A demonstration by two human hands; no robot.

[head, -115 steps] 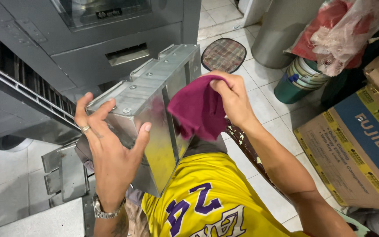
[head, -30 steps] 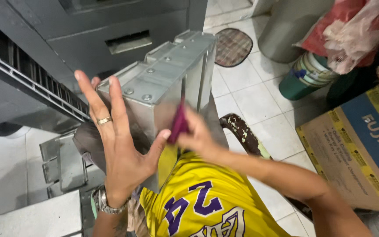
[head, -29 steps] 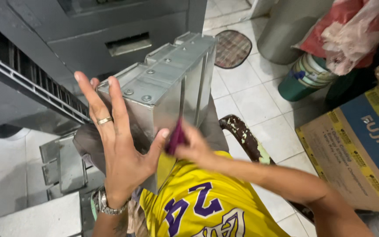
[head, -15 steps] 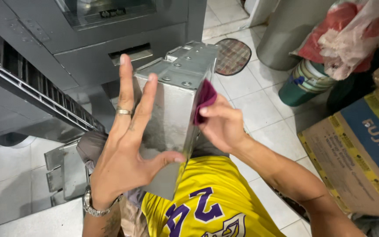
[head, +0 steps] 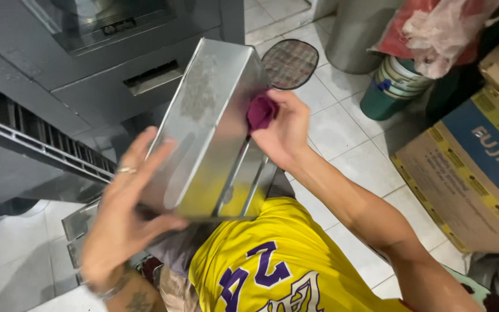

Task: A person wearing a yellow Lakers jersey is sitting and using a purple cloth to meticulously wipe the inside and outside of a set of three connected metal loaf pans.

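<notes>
A shiny rectangular metal pan is held up in front of my chest, tilted, with its open mouth toward me. My left hand grips its lower left side, fingers spread along the outer wall; a ring shows on one finger. My right hand presses a bunched maroon cloth against the pan's upper right edge. My yellow jersey is reflected in the pan's inner wall.
A grey metal oven with a rack stands at left. On the tiled floor lie a round checked mat, a green bucket, a grey bin, a bag pile and a cardboard box at right.
The pan has been turned so a flat wall and the open mouth face me. The cloth moved from the pan's lower side up to its top right edge.
</notes>
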